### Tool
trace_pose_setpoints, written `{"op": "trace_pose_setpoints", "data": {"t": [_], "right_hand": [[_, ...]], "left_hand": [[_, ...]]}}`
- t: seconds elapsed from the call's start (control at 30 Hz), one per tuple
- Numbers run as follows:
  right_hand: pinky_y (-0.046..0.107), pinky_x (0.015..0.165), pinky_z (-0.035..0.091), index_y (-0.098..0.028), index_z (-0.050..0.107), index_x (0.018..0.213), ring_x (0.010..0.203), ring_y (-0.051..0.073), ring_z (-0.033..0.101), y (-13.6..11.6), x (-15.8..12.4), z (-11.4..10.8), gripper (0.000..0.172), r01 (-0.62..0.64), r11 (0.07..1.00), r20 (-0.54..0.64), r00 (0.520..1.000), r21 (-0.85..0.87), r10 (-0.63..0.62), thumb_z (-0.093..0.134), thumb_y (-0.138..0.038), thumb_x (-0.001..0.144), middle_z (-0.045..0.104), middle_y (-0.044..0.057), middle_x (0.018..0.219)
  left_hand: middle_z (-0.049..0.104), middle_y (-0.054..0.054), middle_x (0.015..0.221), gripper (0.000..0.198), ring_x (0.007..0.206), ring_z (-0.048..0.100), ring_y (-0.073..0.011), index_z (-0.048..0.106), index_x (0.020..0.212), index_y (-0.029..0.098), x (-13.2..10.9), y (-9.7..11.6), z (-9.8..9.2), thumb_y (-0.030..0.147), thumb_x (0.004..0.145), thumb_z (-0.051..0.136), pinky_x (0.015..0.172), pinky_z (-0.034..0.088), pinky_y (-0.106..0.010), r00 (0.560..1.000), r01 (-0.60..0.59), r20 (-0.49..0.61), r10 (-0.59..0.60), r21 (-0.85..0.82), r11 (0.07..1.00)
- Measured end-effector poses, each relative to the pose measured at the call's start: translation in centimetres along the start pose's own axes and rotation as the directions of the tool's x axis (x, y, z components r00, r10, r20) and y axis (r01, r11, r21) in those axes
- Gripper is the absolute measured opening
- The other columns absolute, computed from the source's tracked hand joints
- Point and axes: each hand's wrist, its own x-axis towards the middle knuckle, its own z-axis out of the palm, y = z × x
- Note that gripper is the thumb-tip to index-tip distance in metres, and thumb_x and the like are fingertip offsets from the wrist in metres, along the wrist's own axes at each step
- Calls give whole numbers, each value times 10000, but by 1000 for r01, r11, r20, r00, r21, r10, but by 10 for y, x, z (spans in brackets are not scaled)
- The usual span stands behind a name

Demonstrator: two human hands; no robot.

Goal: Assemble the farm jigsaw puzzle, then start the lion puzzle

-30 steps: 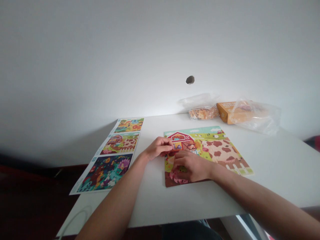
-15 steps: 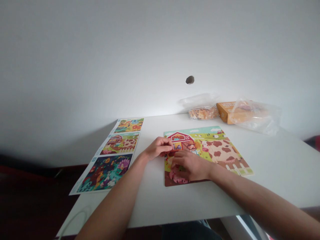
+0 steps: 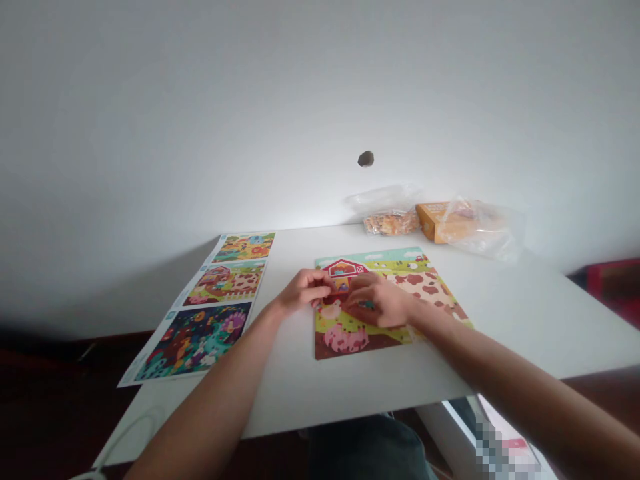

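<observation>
While our arms reach in from the near edge, our left hand [image 3: 300,291] and right hand [image 3: 381,301] rest with curled fingers on the farm puzzle [image 3: 380,303] mid-table, what they pinch we cannot tell, picture sheet [image 3: 200,307] left, orange box [image 3: 440,222] and plastic bags [image 3: 480,227] far right.

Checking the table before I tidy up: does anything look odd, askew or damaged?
Mostly tidy. The farm puzzle lies flat under both hands. The one oddity is a small dark spot on the white wall, possibly a hole or mark.
</observation>
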Motion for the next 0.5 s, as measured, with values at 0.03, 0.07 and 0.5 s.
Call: {"op": "trace_pose_setpoints", "data": {"t": [0.03, 0.07, 0.5], "right_hand": [[339, 871, 471, -209, 736, 1012, 941, 200, 612, 7, -7, -11, 202, -39, 998, -2, 999, -42, 39, 583, -225, 881, 671, 90, 1013], [357, 909, 463, -210, 733, 1041, 998, 214, 610, 14, -17, -21, 222, -98, 990, -18, 995, -98, 96, 575, -266, 896, 663, 101, 1092], [554, 1164, 140, -216, 265, 1546, 1479, 357, 142, 21, -105, -16, 609, -534, 671, -58, 802, -514, 595, 275, -503, 1009, 166, 106, 1621]], "left_hand": [[642, -40, 688, 219, 577, 564, -134, 660, 801, 130, 0, 3, 8, 342, 802, 604, 556, 457, -257, 990, -88, -100, 98, 101, 991], [680, -73, 829, 218, 741, 619, -176, 680, 832, 143, 0, 7, 18, 341, 826, 588, 688, 506, -303, 956, -177, -189, 225, 239, 955], [185, -105, 1624, 745, 1503, 115, -306, 242, 1546, 194, 14, 7, 100, 628, 943, 291, 1191, 117, -529, 988, -120, 67, 138, 901, 416]]}}
